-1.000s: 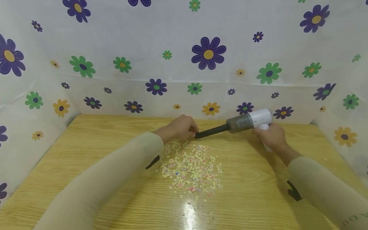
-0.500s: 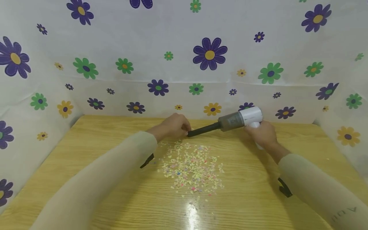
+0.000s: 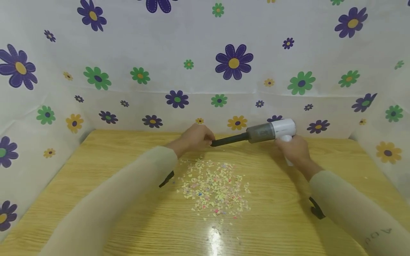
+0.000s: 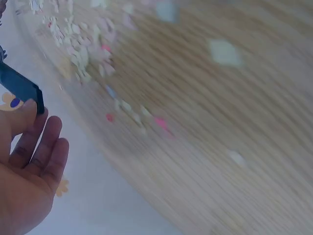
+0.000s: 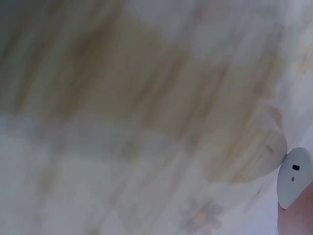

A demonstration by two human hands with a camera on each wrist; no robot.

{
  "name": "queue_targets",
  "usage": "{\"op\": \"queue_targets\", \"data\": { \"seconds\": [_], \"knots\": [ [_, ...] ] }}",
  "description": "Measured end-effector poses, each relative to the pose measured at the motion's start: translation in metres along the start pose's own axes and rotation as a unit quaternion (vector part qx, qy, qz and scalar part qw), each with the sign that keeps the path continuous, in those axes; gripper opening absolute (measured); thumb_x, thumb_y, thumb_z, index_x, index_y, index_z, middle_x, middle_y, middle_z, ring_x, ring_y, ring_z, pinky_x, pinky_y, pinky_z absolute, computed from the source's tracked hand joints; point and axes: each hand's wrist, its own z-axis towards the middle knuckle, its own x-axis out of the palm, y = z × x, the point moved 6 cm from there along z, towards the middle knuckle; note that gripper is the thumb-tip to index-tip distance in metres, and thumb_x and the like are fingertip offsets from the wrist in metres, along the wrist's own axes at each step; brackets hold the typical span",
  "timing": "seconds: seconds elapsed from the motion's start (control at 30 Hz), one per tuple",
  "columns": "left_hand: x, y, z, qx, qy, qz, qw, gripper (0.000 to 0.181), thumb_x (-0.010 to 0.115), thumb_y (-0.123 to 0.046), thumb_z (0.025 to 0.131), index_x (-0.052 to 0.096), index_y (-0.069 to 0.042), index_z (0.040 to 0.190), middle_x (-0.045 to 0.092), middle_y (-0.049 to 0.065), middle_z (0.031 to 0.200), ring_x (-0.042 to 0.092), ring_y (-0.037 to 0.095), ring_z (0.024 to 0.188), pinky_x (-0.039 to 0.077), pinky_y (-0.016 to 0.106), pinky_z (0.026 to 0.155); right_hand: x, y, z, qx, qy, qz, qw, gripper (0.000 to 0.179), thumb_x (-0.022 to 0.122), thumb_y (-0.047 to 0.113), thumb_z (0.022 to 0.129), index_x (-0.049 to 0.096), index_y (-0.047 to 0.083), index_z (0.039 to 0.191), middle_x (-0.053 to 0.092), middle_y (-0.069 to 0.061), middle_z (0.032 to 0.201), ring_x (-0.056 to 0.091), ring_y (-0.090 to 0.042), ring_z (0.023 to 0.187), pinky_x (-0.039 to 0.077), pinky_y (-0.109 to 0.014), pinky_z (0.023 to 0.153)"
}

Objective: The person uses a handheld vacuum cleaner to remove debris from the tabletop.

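My right hand [image 3: 296, 149] grips the handle of a white and grey handheld vacuum cleaner [image 3: 262, 132]. It is held near the back edge of the table, with its long black nozzle [image 3: 230, 139] pointing left. At the nozzle's tip, my left hand [image 3: 195, 138] pinches the end between thumb and index finger; the left wrist view shows the other fingers [image 4: 59, 156] loosely bent. Paper confetti [image 3: 217, 188], mostly pale yellow with pink and blue bits, lies scattered on the table in front of the nozzle. In the right wrist view, the handle's rounded white end [image 5: 293, 176] shows beside the hand.
The wood-grain table [image 3: 272, 213] reaches back to a white flower-printed cloth [image 3: 179, 46], which also hangs at both sides. Dark straps show under both forearms. A few confetti bits lie away from the main patch.
Both hands and the vacuum cleaner have shifted a little left, then slightly up, away from the confetti. The grip at handle and nozzle tip stays the same. The confetti looks unchanged.
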Motion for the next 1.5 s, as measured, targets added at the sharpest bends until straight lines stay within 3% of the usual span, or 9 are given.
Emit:
{"op": "queue_targets", "data": {
  "seconds": [0.27,0.5,0.63,0.9,1.0,1.17,1.3,1.33,1.5],
  "knots": [
    [0.006,-0.006,0.02,-0.029,0.0,0.024,0.9993,0.022,0.062,-0.005,0.095,0.075,-0.004,0.114,0.073,0.01,0.12,0.065,0.028,0.117,0.05,0.038,0.105,-0.009,-0.005,0.001,0.015,-0.024,-0.012,0.9995,0.056,0.064,0.038,0.087,0.055,-0.011,0.115,0.06,-0.022,0.102,0.058,-0.028,0.08,0.05,-0.027,0.058],
    [0.014,0.007,0.013,-0.048,0.002,0.046,0.9978,0.024,0.061,-0.003,0.094,0.076,-0.006,0.113,0.073,0.008,0.118,0.065,0.028,0.118,0.049,0.038,0.106,0.002,0.003,0.0,0.011,-0.01,-0.023,0.9996,0.059,0.065,0.04,0.087,0.054,-0.009,0.118,0.061,-0.023,0.106,0.058,-0.029,0.084,0.052,-0.031,0.062],
    [0.021,0.001,0.011,-0.036,0.005,0.032,0.9988,0.024,0.059,-0.003,0.096,0.077,-0.007,0.112,0.074,0.008,0.117,0.065,0.027,0.117,0.048,0.038,0.106,-0.003,-0.005,-0.005,0.004,0.001,-0.026,0.9996,0.058,0.062,0.037,0.089,0.052,-0.01,0.12,0.06,-0.024,0.104,0.059,-0.028,0.079,0.052,-0.03,0.058],
    [0.03,-0.025,0.024,-0.002,0.094,-0.007,0.9955,0.041,0.051,0.007,0.092,0.071,-0.01,0.124,0.07,0.008,0.125,0.063,0.027,0.122,0.048,0.039,0.107,-0.031,-0.032,-0.015,0.004,-0.015,-0.04,0.9991,0.057,0.064,0.038,0.087,0.053,-0.012,0.114,0.06,-0.024,0.099,0.059,-0.025,0.072,0.05,-0.027,0.054],
    [0.028,-0.031,0.023,0.001,0.119,-0.022,0.9926,0.044,0.048,0.006,0.094,0.067,-0.01,0.13,0.066,0.008,0.133,0.056,0.028,0.131,0.043,0.04,0.112,-0.04,-0.04,-0.018,0.015,-0.016,-0.022,0.9995,0.057,0.066,0.036,0.086,0.054,-0.011,0.114,0.062,-0.022,0.097,0.059,-0.022,0.07,0.051,-0.028,0.054],
    [0.025,-0.046,0.026,0.041,0.145,-0.033,0.988,0.057,0.04,0.009,0.092,0.057,-0.013,0.142,0.054,0.006,0.148,0.04,0.027,0.145,0.036,0.04,0.117,-0.074,-0.041,-0.019,-0.001,-0.027,0.006,0.9996,0.05,0.069,0.03,0.086,0.054,-0.009,0.113,0.067,-0.013,0.085,0.061,-0.015,0.065,0.053,-0.03,0.055],
    [0.032,-0.062,0.03,0.068,0.169,-0.049,0.9821,0.065,0.035,0.01,0.091,0.048,-0.016,0.149,0.044,0.005,0.156,0.033,0.026,0.148,0.04,0.038,0.112,-0.109,-0.038,-0.013,-0.031,-0.036,-0.031,0.9984,0.056,0.07,0.033,0.087,0.053,-0.012,0.115,0.068,-0.017,0.085,0.063,-0.017,0.067,0.053,-0.031,0.055],
    [0.034,-0.066,0.03,0.069,0.176,-0.053,0.9806,0.066,0.034,0.01,0.091,0.047,-0.017,0.15,0.043,0.005,0.156,0.043,0.025,0.142,0.04,0.037,0.111,-0.116,-0.037,-0.012,-0.038,-0.034,-0.048,0.9975,0.058,0.07,0.035,0.088,0.052,-0.013,0.115,0.068,-0.019,0.087,0.063,-0.019,0.067,0.052,-0.032,0.054],
    [0.045,-0.084,0.027,0.086,0.193,-0.043,0.9765,0.068,0.034,0.01,0.09,0.046,-0.019,0.151,0.042,0.003,0.157,0.044,0.024,0.142,0.032,0.038,0.12,-0.141,-0.03,-0.004,-0.071,-0.008,-0.108,0.9915,0.06,0.07,0.039,0.088,0.052,-0.012,0.114,0.065,-0.024,0.091,0.062,-0.026,0.071,0.051,-0.034,0.055]
  ]
}}
